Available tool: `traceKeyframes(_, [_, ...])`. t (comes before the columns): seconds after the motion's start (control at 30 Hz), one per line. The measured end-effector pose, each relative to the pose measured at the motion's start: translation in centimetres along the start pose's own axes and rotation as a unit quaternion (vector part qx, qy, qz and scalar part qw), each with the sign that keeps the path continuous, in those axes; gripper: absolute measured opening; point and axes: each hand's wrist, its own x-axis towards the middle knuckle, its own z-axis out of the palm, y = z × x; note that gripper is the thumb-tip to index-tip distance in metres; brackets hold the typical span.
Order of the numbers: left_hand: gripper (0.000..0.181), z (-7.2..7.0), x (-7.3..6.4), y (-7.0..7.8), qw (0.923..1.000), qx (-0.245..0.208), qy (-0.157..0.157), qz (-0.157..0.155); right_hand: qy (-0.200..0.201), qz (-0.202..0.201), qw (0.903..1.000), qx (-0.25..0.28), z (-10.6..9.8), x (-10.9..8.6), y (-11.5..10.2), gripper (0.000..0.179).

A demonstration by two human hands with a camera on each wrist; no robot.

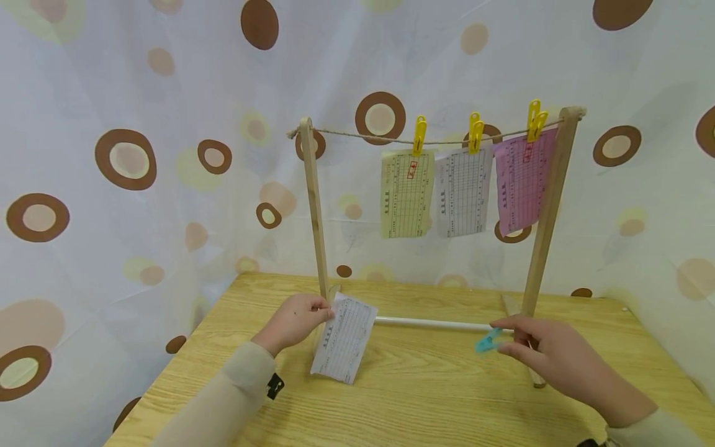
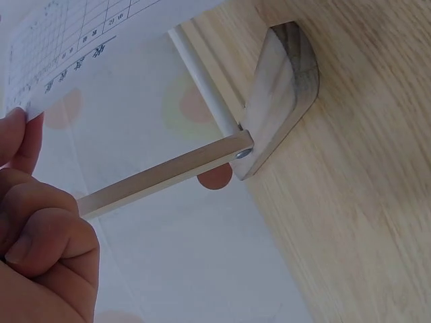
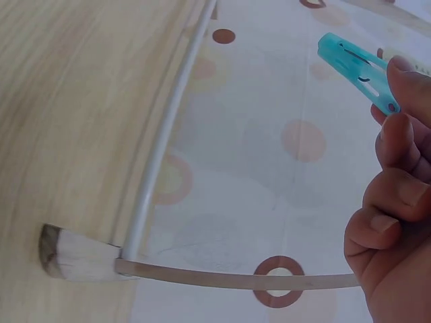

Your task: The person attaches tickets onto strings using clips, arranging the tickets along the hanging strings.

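My left hand (image 1: 298, 320) pinches a white printed slip (image 1: 345, 340) by its upper left edge, in front of the rack's left post. In the left wrist view the slip (image 2: 87, 44) shows rows of print beside thumb and forefinger. Over the table at right, my right hand (image 1: 550, 354) pinches a light blue clothespin (image 1: 488, 341) between thumb and fingers. The right wrist view shows the clothespin (image 3: 357, 70) pointing away from the fingertips. Behind, a yellow slip (image 1: 406, 195), a white slip (image 1: 463, 194) and a pink slip (image 1: 525, 183) hang from a string (image 1: 357, 135) by yellow clothespins (image 1: 420, 135).
The string runs between a left wooden post (image 1: 315, 217) and a right wooden post (image 1: 550, 217). A white rod (image 1: 441, 323) joins their feet low over the wooden table (image 1: 424, 397). A patterned curtain (image 1: 179, 112) surrounds the table's back and sides.
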Motion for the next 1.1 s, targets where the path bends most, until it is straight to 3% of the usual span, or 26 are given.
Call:
traceKeyframes(0.4, [0.016,-2.0,-0.2,1.9,0.9984,-0.029,0.049,0.006,0.022,-0.049,0.9979,-0.035,-3.5,3.8,-2.1,0.021])
traceKeyframes(0.63, [0.018,-3.3,0.2,3.0,0.9942,-0.031,0.096,0.036,0.039,-0.077,0.9950,-0.050,-5.4,6.3,-4.1,0.019])
traceKeyframes(1.1, [0.018,-5.6,1.3,5.4,0.9847,-0.030,0.147,0.089,0.054,-0.124,0.9886,-0.065,-8.0,10.9,-8.4,0.010])
